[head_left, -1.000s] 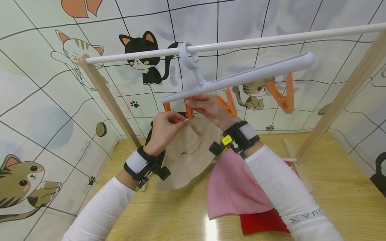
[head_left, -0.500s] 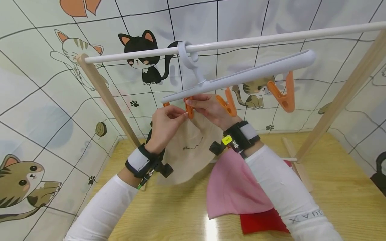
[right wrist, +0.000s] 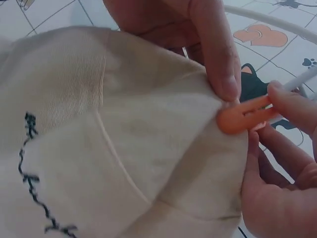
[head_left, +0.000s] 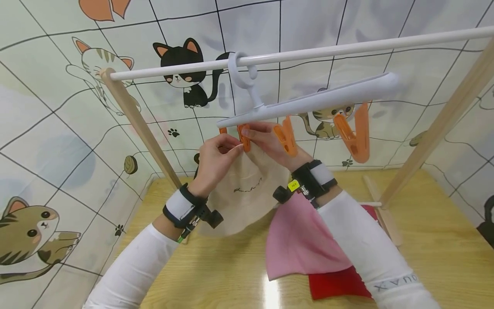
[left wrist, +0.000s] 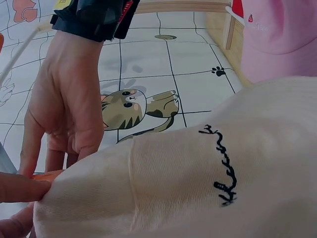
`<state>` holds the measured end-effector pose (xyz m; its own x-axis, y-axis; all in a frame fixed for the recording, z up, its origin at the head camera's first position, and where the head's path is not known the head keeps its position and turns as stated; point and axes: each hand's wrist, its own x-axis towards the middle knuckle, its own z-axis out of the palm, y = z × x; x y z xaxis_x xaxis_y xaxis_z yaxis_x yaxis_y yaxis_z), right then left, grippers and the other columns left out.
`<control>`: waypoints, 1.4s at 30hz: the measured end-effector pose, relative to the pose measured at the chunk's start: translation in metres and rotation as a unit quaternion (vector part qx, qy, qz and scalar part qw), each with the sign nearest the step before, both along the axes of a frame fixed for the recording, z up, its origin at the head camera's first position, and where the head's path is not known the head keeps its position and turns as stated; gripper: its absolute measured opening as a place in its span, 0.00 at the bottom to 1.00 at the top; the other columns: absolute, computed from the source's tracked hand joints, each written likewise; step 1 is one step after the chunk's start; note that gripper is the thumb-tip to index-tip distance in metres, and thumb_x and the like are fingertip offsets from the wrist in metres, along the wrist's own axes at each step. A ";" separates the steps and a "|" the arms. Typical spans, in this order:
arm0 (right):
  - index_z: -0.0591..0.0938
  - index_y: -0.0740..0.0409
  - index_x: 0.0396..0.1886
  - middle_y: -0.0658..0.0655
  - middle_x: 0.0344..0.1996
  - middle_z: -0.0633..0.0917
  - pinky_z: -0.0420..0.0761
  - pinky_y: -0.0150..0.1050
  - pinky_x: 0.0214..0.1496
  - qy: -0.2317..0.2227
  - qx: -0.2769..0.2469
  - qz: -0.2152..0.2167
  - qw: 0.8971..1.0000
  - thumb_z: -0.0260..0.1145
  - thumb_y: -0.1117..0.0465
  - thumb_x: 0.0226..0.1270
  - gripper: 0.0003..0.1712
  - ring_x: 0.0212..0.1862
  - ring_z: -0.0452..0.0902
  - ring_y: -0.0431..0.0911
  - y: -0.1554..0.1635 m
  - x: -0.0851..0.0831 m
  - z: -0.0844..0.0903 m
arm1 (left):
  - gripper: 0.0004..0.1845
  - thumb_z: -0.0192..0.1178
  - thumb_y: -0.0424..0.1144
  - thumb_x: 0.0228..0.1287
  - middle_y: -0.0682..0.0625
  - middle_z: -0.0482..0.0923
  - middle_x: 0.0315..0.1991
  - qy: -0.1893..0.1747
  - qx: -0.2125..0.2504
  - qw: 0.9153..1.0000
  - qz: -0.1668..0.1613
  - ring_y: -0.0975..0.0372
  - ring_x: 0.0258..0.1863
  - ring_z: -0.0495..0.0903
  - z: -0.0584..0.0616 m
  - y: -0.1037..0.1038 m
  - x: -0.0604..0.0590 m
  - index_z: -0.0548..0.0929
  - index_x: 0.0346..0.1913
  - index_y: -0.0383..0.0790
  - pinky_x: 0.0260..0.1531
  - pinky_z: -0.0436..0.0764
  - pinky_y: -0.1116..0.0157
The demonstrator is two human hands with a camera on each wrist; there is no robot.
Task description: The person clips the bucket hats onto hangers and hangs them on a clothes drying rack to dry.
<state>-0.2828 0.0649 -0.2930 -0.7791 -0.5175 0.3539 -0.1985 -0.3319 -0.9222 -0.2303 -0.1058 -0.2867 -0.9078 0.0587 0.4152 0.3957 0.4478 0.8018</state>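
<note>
A beige bucket hat with dark stitched lettering hangs crown up below a pale grey hanger. My left hand pinches the crown's edge between thumb and finger. Beside it my right hand holds an orange clip by its upper end. In the right wrist view the clip's rounded tip lies over the hat's fabric, close to the left fingertips. Another orange clip sits at the hanger's left end, partly behind the left hand. Two more orange clips hang to the right.
The hanger hooks over a white rod on a wooden stand. Below, a pink hat overlaps a red cloth item on the wooden table. A black item behind the beige hat is mostly hidden. A cat-patterned backdrop surrounds the table.
My left hand has shifted slightly up and right, raising the beige hat to the held clip. The hanger has turned a little, its right end lower now. My right hand keeps hold of the clip.
</note>
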 end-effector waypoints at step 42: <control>0.77 0.63 0.61 0.62 0.55 0.80 0.74 0.45 0.57 0.066 0.066 0.087 0.992 0.61 0.55 0.71 0.24 0.57 0.76 0.55 0.085 0.054 0.057 | 0.09 0.61 0.29 0.64 0.44 0.82 0.42 0.020 -0.016 0.994 -0.105 0.58 0.40 0.83 0.011 -0.027 0.034 0.81 0.46 0.32 0.45 0.80 0.63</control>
